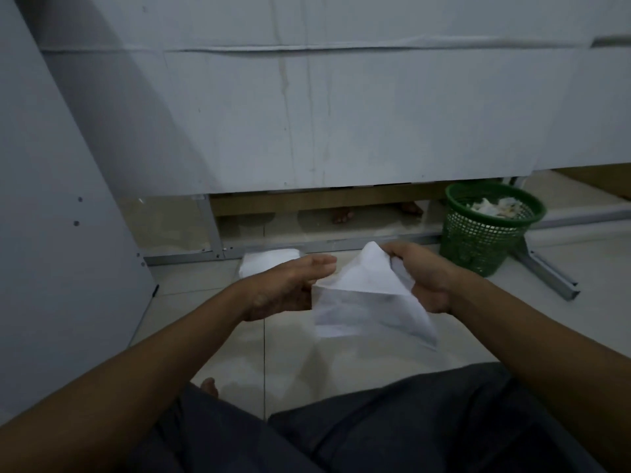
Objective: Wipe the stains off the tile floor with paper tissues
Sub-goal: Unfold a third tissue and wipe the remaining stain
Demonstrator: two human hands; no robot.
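Observation:
A white paper tissue (362, 298) hangs unfolded in the air above the pale tile floor (293, 356). My right hand (418, 273) grips its upper right corner, fingers closed on the paper. My left hand (290, 285) is at the tissue's left edge, fingers stretched out flat and touching it. A white stack of tissues (269, 262) lies on the floor just behind my left hand. No stain stands out on the tiles in this dim light.
A green mesh waste basket (485, 227) with crumpled paper stands at the right, beside a metal frame leg (546, 271). A white panel (307, 114) rises in front, and a grey board (51, 233) leans at the left. My crossed legs (341, 431) fill the bottom.

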